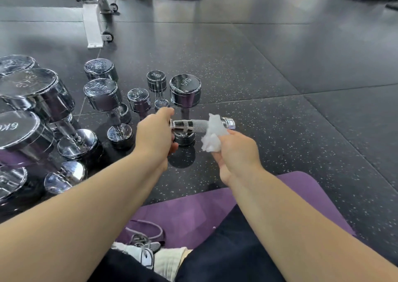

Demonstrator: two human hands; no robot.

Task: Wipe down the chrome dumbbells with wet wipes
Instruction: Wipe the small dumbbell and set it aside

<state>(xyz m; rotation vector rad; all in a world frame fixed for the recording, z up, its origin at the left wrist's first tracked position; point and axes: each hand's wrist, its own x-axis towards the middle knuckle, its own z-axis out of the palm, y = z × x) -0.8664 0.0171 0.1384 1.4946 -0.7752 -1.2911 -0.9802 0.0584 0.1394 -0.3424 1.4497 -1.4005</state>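
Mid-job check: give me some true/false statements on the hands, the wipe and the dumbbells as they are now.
1. The left hand grips one end of the small dumbbell. True.
2. The wet wipe lies on the floor. False: the right hand holds it against the dumbbell's handle.
3. The small dumbbell is held upright. False: it is roughly level.
4. The 5KG dumbbell stands on end. True.
5. The mat is green. False: it is a purple mat.

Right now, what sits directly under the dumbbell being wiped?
Below the held dumbbell shows the lower head of the upright 5KG dumbbell, on the speckled floor. Its handle is partly hidden, and the wet wipe covers the floor beneath the right end.
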